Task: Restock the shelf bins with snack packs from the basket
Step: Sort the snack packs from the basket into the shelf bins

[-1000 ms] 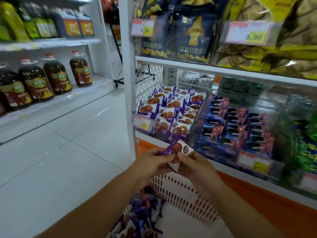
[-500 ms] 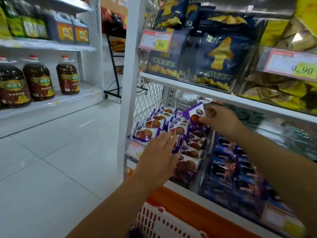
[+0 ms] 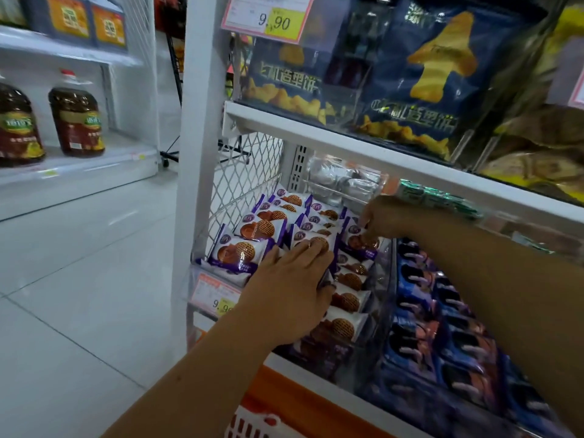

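Note:
Several purple-and-white cookie snack packs [image 3: 246, 251] fill the clear shelf bin [image 3: 384, 279] at the shelf's left end. My left hand [image 3: 290, 289] lies flat on the packs in the middle row, fingers straight and pressing on them. My right hand [image 3: 379, 218] reaches under the upper shelf and pinches one purple snack pack [image 3: 355, 240] at the back of the right row. Only the white rim of the basket [image 3: 252, 425] shows at the bottom edge.
Blue snack packs [image 3: 442, 311] fill the neighbouring bin to the right. Dark blue and yellow bags [image 3: 426, 74] sit on the shelf above. A white post [image 3: 196, 153] and wire mesh bound the bin's left side. Oil bottles [image 3: 76, 121] stand on a shelf across the aisle.
My right hand has carried the snack pack down into the back of the bin's right row. My left hand has moved forward and settled flat on the packs. The view has moved closer.

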The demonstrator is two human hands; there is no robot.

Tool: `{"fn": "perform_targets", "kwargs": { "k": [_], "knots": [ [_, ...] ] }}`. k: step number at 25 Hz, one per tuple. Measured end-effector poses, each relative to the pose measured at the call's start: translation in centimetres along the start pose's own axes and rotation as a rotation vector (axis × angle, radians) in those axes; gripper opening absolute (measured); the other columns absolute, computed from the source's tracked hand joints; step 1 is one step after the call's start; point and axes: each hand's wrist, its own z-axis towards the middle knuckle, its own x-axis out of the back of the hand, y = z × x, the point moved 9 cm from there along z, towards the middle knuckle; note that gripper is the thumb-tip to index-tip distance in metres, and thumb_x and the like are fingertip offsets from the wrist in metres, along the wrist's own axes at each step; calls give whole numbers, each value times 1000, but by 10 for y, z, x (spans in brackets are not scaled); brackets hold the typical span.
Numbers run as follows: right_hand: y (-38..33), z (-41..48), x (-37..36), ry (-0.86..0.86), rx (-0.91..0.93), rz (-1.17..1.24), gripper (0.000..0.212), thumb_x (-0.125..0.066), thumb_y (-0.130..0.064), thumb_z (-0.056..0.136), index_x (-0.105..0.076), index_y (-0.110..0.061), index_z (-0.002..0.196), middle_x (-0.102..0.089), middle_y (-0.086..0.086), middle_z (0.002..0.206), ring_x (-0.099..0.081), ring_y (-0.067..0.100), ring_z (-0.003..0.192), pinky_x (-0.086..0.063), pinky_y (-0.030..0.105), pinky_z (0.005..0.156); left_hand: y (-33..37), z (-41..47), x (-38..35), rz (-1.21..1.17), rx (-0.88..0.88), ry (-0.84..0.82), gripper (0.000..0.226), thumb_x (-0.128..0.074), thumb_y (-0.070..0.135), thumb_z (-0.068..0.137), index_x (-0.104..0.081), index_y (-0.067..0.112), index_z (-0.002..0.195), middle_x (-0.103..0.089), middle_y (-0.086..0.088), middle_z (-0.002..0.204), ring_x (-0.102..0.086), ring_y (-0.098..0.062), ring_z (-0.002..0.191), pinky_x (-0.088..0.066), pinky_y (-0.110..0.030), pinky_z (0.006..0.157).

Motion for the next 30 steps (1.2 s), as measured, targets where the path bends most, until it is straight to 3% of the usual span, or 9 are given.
{"fn": "perform_targets", "kwargs": {
  "k": [6, 8, 11, 13, 16, 19, 21, 26, 30],
  "knots": [
    [-6, -18, -3, 29, 39, -39, 52, -58, -41, 93, -50, -14, 137, -50, 12, 139, -49, 28, 123, -41, 32, 99, -3, 0, 3, -42, 4, 33, 59, -28, 49, 102, -2, 37, 154, 3, 14, 163, 4, -8, 149, 2, -40, 122],
    [-6, -48, 17, 269, 57, 161, 50, -54, -38, 96, -44, -18, 141, -45, 13, 141, -46, 29, 126, -40, 35, 104, 2, -13, 16, -87, -9, 137, 60, -32, 47, 102, -7, 36, 155, -4, 14, 162, -2, -8, 149, -2, -35, 121],
    [-24, -144, 30, 742, 259, 503, 34, -55, -20, 97, -54, -17, 130, -56, 7, 118, -53, 22, 108, -45, 36, 93, 10, -59, 39, -165, -17, 387, 50, -42, 36, 100, -33, 30, 149, -31, 12, 154, -23, -5, 140, -12, -27, 115],
    [-48, -209, 1, 832, 396, 650, 27, -53, -13, 96, -57, -16, 123, -54, 2, 104, -51, 16, 94, -44, 27, 80, 16, -103, 38, -173, -46, 508, 38, -45, 26, 98, -55, 19, 134, -54, 3, 138, -43, -9, 126, -33, -28, 108],
    [-90, -255, -99, 636, 437, 697, 25, -51, -13, 94, -57, -18, 118, -53, -1, 105, -48, 7, 93, -42, 17, 76, 14, -165, -26, -125, -34, 298, 36, -42, 23, 92, -63, 14, 120, -62, -5, 123, -58, -21, 111, -50, -33, 91],
    [-123, -251, -243, 141, 309, 575, 35, -49, -20, 96, -50, -21, 132, -49, 0, 131, -50, 14, 117, -44, 29, 99, -6, -226, -139, -65, 93, -295, 42, -46, 18, 96, -52, 18, 137, -45, -2, 145, -45, -23, 132, -41, -35, 106],
    [-127, -252, -339, -174, 180, 501, 43, -47, -25, 99, -40, -21, 141, -39, 1, 146, -42, 19, 131, -36, 33, 110, -23, -266, -192, -34, 201, -562, 52, -48, 20, 98, -37, 26, 148, -22, 4, 160, -30, -18, 142, -31, -31, 113],
    [-135, -279, -478, -716, -56, 770, 58, -48, -25, 101, -21, -17, 152, -23, 11, 156, -35, 25, 138, -35, 26, 107, -49, -305, -259, -60, 378, -819, 58, -46, 25, 99, -24, 23, 153, -11, -5, 162, -23, -28, 145, -28, -39, 116],
    [-162, -282, -514, -815, -190, 965, 62, -50, -21, 100, -18, -14, 153, -19, 11, 158, -32, 27, 140, -34, 28, 109, -47, -329, -302, 45, 328, -1028, 65, -48, 42, 98, -19, 24, 154, -6, -8, 162, -5, -37, 147, -21, -54, 117]
  ]
}}
